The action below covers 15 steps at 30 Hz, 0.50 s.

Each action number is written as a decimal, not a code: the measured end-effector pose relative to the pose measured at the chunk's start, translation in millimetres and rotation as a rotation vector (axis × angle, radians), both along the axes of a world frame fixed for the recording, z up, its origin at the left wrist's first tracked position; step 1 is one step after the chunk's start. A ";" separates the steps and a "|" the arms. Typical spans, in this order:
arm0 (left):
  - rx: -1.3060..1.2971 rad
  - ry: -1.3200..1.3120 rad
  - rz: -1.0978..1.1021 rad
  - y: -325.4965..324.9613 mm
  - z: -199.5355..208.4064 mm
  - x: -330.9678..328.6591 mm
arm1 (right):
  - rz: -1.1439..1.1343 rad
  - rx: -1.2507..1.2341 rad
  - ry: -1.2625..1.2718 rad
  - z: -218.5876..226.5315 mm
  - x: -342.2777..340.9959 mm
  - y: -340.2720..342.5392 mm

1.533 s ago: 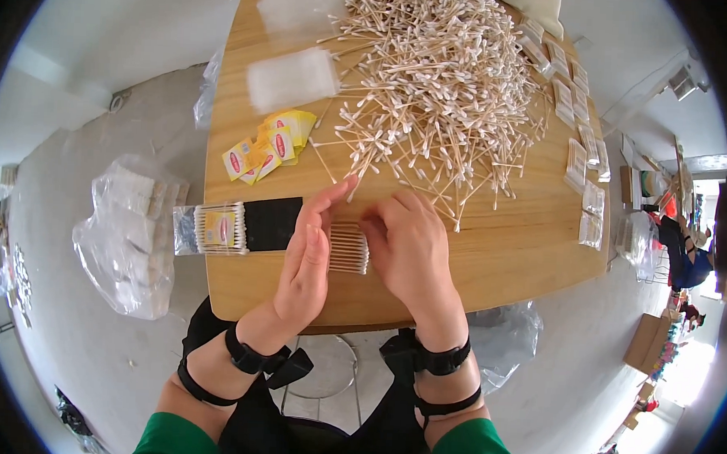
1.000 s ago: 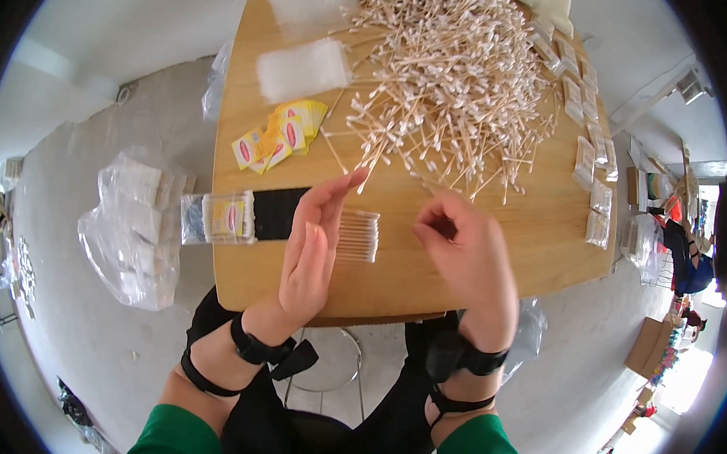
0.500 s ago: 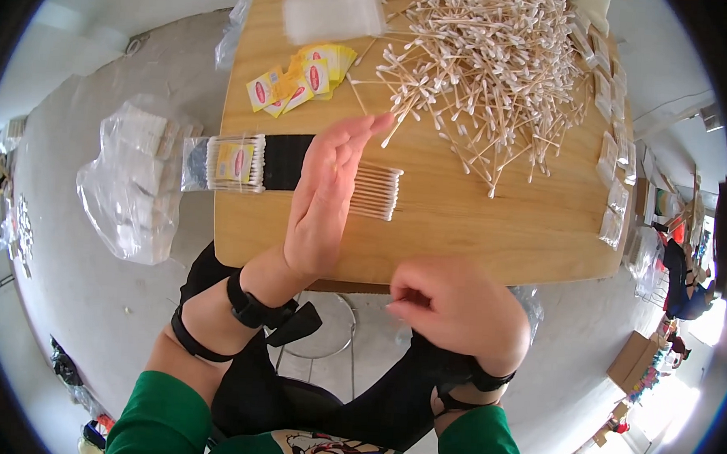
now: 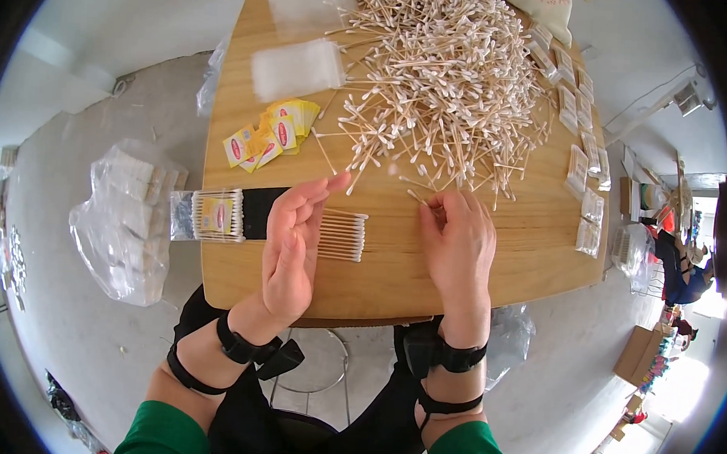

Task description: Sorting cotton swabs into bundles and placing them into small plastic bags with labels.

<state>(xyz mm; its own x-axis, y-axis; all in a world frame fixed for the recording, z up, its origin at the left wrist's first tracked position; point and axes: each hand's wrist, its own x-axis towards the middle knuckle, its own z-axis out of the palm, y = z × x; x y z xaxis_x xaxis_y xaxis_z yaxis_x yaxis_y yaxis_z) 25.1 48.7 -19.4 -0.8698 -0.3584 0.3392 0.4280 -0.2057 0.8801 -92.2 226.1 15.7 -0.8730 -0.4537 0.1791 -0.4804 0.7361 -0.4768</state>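
My left hand [image 4: 291, 252] stands on its edge, fingers stretched out, against the left end of a neat row of cotton swabs [image 4: 343, 236]. Part of that row is hidden behind it. A black strip [image 4: 259, 210] runs leftward from under this hand to a clear packet of swabs with a yellow card [image 4: 220, 215], which juts over the table's left edge. At the near side of a big heap of loose cotton swabs [image 4: 451, 77], my right hand [image 4: 460, 243] points down with fingers closed. One cotton swab [image 4: 416, 196] sticks out from its fingertips.
Yellow cards [image 4: 274, 134] lie fanned at the left of the wooden table [image 4: 393, 289], below a stack of clear bags [image 4: 299, 68]. Filled packets [image 4: 577, 171] line the right edge. A cloth sack [image 4: 547, 9] sits at the far right. A big plastic bag of packets [image 4: 129, 217] is left of the table.
My right hand has moved forward from the table's front edge to the heap, its fingers now at a swab. My left hand keeps its place by the row. The whole view has shifted slightly.
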 end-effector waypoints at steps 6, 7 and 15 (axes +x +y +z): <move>-0.057 0.020 0.206 -4.8 -0.5 4.6 | -0.023 0.028 -0.071 36.2 1.1 10.5; -0.071 0.003 0.261 -6.0 -2.1 3.4 | -0.004 0.011 -0.124 38.7 3.1 10.9; 0.098 -0.106 0.145 -7.1 1.5 1.3 | 0.211 -0.055 -0.010 10.8 15.5 -29.9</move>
<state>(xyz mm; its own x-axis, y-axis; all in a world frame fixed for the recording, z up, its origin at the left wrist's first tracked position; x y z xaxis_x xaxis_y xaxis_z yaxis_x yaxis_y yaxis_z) 26.4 41.6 -17.8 -0.8355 -0.5095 0.2058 0.3651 -0.2350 0.9008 -76.6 196.2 26.5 -0.7615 -0.6163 0.2007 -0.6163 0.5925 -0.5188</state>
